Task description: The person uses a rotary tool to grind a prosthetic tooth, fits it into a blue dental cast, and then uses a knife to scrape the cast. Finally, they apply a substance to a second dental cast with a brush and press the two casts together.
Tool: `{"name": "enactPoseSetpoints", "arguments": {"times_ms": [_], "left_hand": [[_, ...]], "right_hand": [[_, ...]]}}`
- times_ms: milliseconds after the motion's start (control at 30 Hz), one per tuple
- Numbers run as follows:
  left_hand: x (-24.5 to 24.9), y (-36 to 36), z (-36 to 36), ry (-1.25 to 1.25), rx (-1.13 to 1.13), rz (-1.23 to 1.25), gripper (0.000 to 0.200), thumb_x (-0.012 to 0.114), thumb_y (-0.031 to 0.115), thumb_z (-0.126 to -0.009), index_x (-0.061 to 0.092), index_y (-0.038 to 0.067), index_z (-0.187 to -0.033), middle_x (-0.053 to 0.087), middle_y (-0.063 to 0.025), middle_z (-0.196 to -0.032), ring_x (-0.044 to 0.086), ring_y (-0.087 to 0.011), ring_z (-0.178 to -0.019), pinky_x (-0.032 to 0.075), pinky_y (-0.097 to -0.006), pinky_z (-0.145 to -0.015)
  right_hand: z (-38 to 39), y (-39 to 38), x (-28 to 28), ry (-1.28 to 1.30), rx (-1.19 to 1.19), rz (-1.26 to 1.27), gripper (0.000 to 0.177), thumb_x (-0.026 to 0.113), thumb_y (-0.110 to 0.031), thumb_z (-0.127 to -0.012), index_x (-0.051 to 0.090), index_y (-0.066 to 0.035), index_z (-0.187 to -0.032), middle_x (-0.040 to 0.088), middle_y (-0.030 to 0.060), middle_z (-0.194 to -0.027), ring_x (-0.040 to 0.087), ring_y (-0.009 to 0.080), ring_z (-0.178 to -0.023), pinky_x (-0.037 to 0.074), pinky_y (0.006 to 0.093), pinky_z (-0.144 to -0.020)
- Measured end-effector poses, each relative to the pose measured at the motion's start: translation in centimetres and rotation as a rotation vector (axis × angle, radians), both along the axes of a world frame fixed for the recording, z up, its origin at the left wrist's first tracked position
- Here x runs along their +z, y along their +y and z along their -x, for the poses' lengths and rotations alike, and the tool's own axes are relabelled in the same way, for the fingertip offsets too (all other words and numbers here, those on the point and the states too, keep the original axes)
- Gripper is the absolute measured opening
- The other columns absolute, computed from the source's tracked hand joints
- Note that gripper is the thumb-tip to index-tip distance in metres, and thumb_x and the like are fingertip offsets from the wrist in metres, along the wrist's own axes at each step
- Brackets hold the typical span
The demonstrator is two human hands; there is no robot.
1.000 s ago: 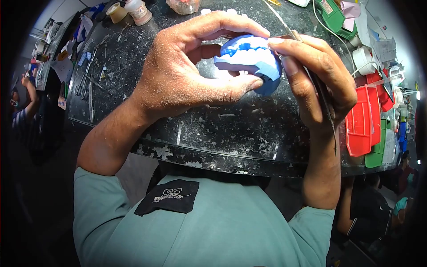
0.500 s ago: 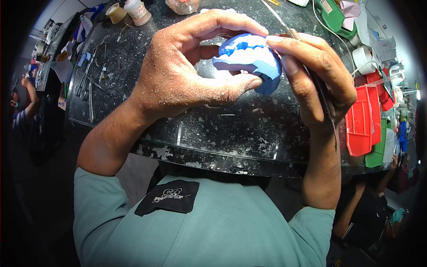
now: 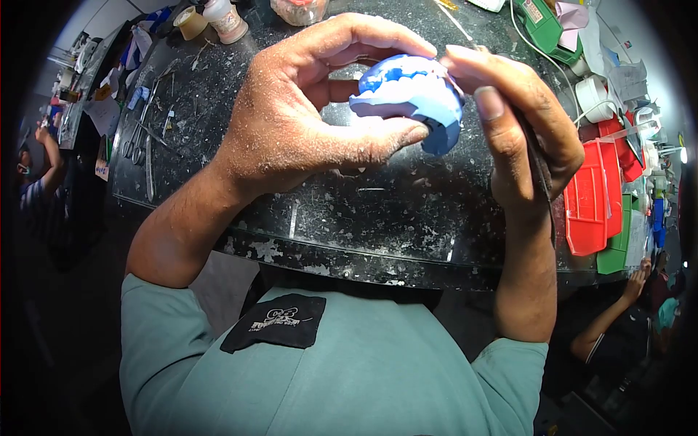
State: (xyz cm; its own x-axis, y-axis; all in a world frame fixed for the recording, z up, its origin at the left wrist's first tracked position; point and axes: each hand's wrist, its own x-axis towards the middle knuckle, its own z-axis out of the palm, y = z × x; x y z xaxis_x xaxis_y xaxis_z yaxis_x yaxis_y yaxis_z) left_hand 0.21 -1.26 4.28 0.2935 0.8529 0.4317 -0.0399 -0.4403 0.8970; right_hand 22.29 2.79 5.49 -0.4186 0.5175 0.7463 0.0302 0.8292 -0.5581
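Observation:
My left hand, dusted with pale powder, curls around a dental model and holds it above the dark bench. The model has a light base, a row of teeth and blue material along them. Its thumb presses the lower side while the fingers reach over the top. Beside the model's right end is my right hand, closed on a slim carving tool whose dark handle runs down along the palm. The index fingertip comes right at the model's upper edge. The tool's working end is blurred near the fingers.
Scissors and thin metal tools lie at the left on the scratched bench. A bottle and a bowl stand at the back. Red bins and a green bin line the right. A co-worker is at lower right.
My right thumb and fingers have shifted slightly and the tool has turned in their grip. The model has moved a touch to the right. The co-worker's arm at lower right has moved.

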Motion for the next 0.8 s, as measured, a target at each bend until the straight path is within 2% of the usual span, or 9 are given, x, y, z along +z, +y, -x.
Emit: {"name": "enactPoseSetpoints", "arguments": {"times_ms": [133,200,233,267,333,400,567,667,800], "left_hand": [[-0.2,0.5,0.0,-0.163,0.012,0.101,0.057,0.076,0.003,-0.077,0.05,-0.004,-0.128,0.059,-0.0151,-0.122,0.057,-0.0206,-0.117,0.045,-0.0361,-0.105],[-0.2,0.6,-0.4,-0.208,0.005,0.086,0.052,0.073,0.007,-0.08,0.049,-0.003,-0.125,0.057,-0.0145,-0.12,0.056,-0.0211,-0.116,0.045,-0.0374,-0.104],[-0.1,0.3,-0.6,-0.274,0.016,0.152,0.052,0.071,0.006,-0.08,0.047,-0.003,-0.126,0.056,-0.0147,-0.121,0.055,-0.0217,-0.117,0.045,-0.0382,-0.104],[0.0,-0.1,-1.0,-0.34,0.029,0.218,0.053,0.07,0.005,-0.081,0.045,-0.003,-0.127,0.055,-0.015,-0.121,0.055,-0.0222,-0.117,0.046,-0.039,-0.104],[-0.2,-0.6,-1.5,-0.404,0.059,0.231,0.053,0.069,0.003,-0.082,0.042,-0.002,-0.127,0.054,-0.0163,-0.122,0.055,-0.0228,-0.117,0.048,-0.0387,-0.101],[-0.1,-1.0,-2.1,-0.462,0.092,0.246,0.052,0.068,0.001,-0.083,0.041,-0.001,-0.128,0.053,-0.016,-0.122,0.055,-0.0225,-0.117,0.048,-0.0378,-0.1],[0.4,-1.9,-3.1,-0.58,0.09,0.181,0.06,0.072,-0.008,-0.078,0.038,-0.002,-0.128,0.048,-0.0156,-0.125,0.051,-0.0219,-0.12,0.044,-0.036,-0.104],[0.3,-2.1,-3.2,-0.5,0.111,0.123,0.06,0.07,-0.01,-0.079,0.037,-0.002,-0.128,0.047,-0.0162,-0.127,0.049,-0.0219,-0.122,0.043,-0.0369,-0.105],[0.7,-2.5,-3.1,-0.459,0.145,0.085,0.073,0.07,-0.01,-0.079,0.029,-0.002,-0.139,0.045,-0.0175,-0.129,0.048,-0.0243,-0.126,0.044,-0.0387,-0.107]], "right_hand": [[-0.4,0.8,-0.5,0.013,0.046,-0.033,0.034,0.068,-0.01,-0.087,0.062,0.007,-0.115,0.067,0.0208,-0.11,0.066,0.0251,-0.101,0.053,0.0355,-0.09],[0.1,0.8,-0.6,-0.015,0.021,-0.176,0.059,0.082,-0.02,-0.078,0.056,0.006,-0.124,0.063,0.0213,-0.118,0.065,0.0276,-0.104,0.052,0.0396,-0.092],[0.2,0.8,-0.8,-0.102,-0.084,-0.287,0.076,0.089,-0.028,-0.069,0.051,0.004,-0.127,0.06,0.0225,-0.123,0.063,0.0313,-0.108,0.052,0.0439,-0.094],[0.5,0.8,-0.9,-0.087,-0.08,-0.294,0.076,0.089,-0.028,-0.069,0.051,0.004,-0.127,0.06,0.0225,-0.123,0.063,0.0313,-0.108,0.052,0.0439,-0.094],[1.3,0.4,-1.2,-0.022,-0.166,-0.468,0.072,0.086,-0.032,-0.072,0.049,0.001,-0.124,0.06,0.0242,-0.121,0.062,0.0334,-0.111,0.051,0.0449,-0.095],[2.0,-0.7,-1.1,-0.053,-0.175,-0.423,0.072,0.085,-0.036,-0.073,0.046,-0.002,-0.123,0.059,0.0264,-0.121,0.061,0.035,-0.112,0.051,0.0457,-0.095],[2.7,-0.7,-1.6,-0.03,-0.149,-0.412,0.061,0.081,-0.029,-0.08,0.038,-0.007,-0.118,0.053,0.0303,-0.126,0.057,0.04,-0.117,0.05,0.0506,-0.096],[2.8,-1.0,-1.5,-0.06,-0.175,-0.401,0.056,0.079,-0.027,-0.082,0.037,-0.008,-0.113,0.053,0.0315,-0.125,0.057,0.041,-0.118,0.048,0.0522,-0.097],[2.6,-0.9,-1.4,-0.053,-0.196,-0.405,0.057,0.079,-0.028,-0.082,0.035,-0.008,-0.111,0.053,0.032,-0.123,0.058,0.0419,-0.115,0.051,0.0509,-0.094]]}}
